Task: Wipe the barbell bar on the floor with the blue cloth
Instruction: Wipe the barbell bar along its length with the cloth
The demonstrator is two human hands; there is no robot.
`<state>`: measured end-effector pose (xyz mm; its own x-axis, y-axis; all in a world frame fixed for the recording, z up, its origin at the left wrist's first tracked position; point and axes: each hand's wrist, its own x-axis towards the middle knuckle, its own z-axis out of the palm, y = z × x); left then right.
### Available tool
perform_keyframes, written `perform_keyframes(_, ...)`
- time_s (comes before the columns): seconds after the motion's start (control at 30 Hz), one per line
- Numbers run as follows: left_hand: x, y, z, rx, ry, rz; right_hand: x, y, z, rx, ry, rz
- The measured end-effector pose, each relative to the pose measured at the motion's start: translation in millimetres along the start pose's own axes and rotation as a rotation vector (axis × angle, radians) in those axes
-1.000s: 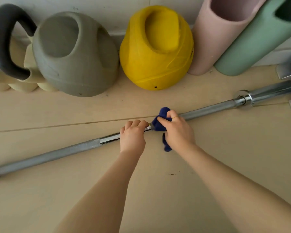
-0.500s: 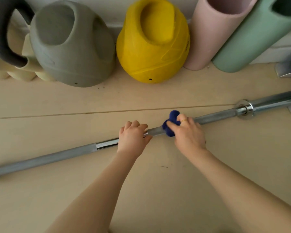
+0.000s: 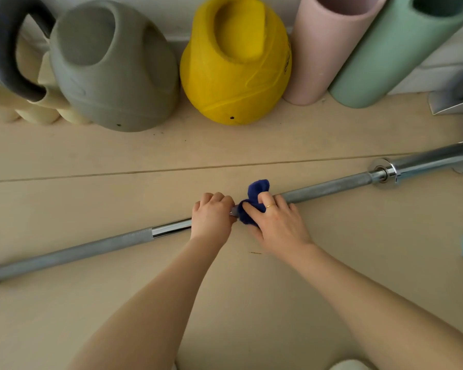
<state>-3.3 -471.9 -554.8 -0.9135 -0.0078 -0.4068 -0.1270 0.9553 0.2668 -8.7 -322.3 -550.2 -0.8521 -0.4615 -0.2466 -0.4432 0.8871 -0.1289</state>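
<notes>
Pale wooden floor held the long silver metal barbell bar. Her left hand gripped it near the middle; her right hand pinched the dark blue cloth around it. I thought a tight wrap and slow, long rubs would clean best.

Your right hand slides the blue cloth back along the barbell bar toward your left hand, after running out to the right half a second ago. The cloth now sits almost against your left fingers, bunched up.
</notes>
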Motion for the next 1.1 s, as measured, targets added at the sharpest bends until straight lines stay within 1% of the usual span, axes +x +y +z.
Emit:
perform_keyframes(0.07,0,1,0,0.013,-0.011,-0.015,8,2,-2,0.068,0.011,0.106)
perform_keyframes(0.13,1,4,0,0.030,-0.013,-0.031,20,-2,-1,0.198,-0.008,0.295)
perform_keyframes(0.17,2,6,0,0.032,-0.008,-0.043,24,-8,-3,0.237,-0.028,0.359)
perform_keyframes(0.2,3,8,0,0.032,-0.001,-0.054,28,-15,-5,0.250,-0.043,0.375)
perform_keyframes(0.23,3,10,-1,0.032,0.004,-0.062,30,-22,-7,0.233,-0.060,0.345)
perform_keyframes(0.3,4,10,-1,0.044,0.003,-0.068,30,-27,-9,0.157,-0.103,0.191)
perform_keyframes(0.33,4,9,0,0.059,-0.001,-0.064,30,-20,-12,0.101,-0.134,0.118)
perform_keyframes(0.37,4,8,1,0.071,-0.009,-0.059,31,-8,-15,0.057,-0.151,0.084)
perform_keyframes(0.4,3,8,1,0.075,-0.018,-0.056,33,9,-20,0.041,-0.158,0.120)
perform_keyframes(0.5,5,9,1,0.082,-0.029,-0.046,31,50,-29,0.088,-0.069,0.455)
perform_keyframes(0.53,5,10,0,0.088,-0.028,-0.042,30,49,-28,0.106,-0.065,0.486)
perform_keyframes(0.67,-1,16,2,0.103,-0.021,-0.036,16,4,-14,0.289,-0.129,0.305)
perform_keyframes(0.73,-3,17,5,0.105,0.004,-0.052,11,6,-9,0.332,-0.130,0.249)
perform_keyframes(0.77,-4,17,6,0.097,0.015,-0.061,10,12,-9,0.307,-0.132,0.209)
perform_keyframes(0.87,-5,17,8,0.082,0.031,-0.082,5,34,-9,0.128,-0.155,0.035)
perform_keyframes(0.93,-7,18,9,0.089,0.049,-0.097,4,48,-11,0.069,-0.191,0.023)
perform_keyframes(0.97,-7,18,10,0.086,0.057,-0.104,5,57,-12,0.054,-0.166,0.071)
perform_keyframes(1.0,-7,18,10,0.084,0.062,-0.108,6,66,-12,0.075,-0.100,0.174)
perform_keyframes(1.07,-5,18,10,0.086,0.062,-0.114,10,68,-13,0.185,0.014,0.438)
perform_keyframes(1.1,-3,20,10,0.075,0.055,-0.105,12,60,-14,0.240,0.026,0.493)
